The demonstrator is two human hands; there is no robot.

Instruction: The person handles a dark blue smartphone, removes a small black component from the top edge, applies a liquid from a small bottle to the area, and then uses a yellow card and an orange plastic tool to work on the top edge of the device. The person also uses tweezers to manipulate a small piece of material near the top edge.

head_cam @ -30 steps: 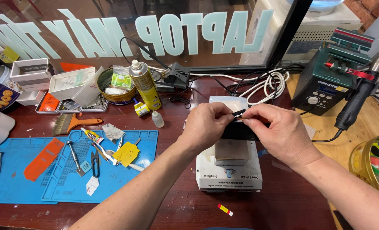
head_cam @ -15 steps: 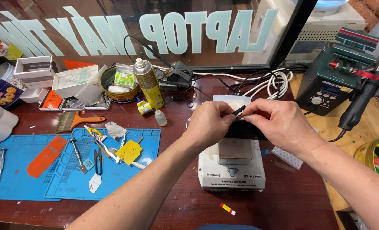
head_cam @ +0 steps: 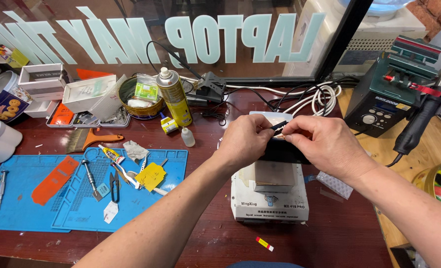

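Flat black glossy rectangular phone (head_cam: 285,151) sits over white boxy heating machine (head_cam: 270,196) on dark red wooden desk (head_cam: 339,233), left hand (head_cam: 242,141) and right hand (head_cam: 322,144) pinched on its top edge, thin black strip (head_cam: 278,126) between fingertips.

Large pale letters (head_cam: 180,37) run across the glass pane at the far edge of the desk. Far left stands an open white cardboard box (head_cam: 42,79), with a clear plastic box (head_cam: 89,94) holding a white sheet just to its right. Left of these lies a dark blue packet (head_cam: 2,105) printed with yellow rings, perhaps a snack wrapper. The yellow spray can (head_cam: 173,97) carries a printed label. The white machine (head_cam: 270,201) near the middle has dark lettering on its front. The dark green station (head_cam: 386,104) at far right shows a small blue screen.
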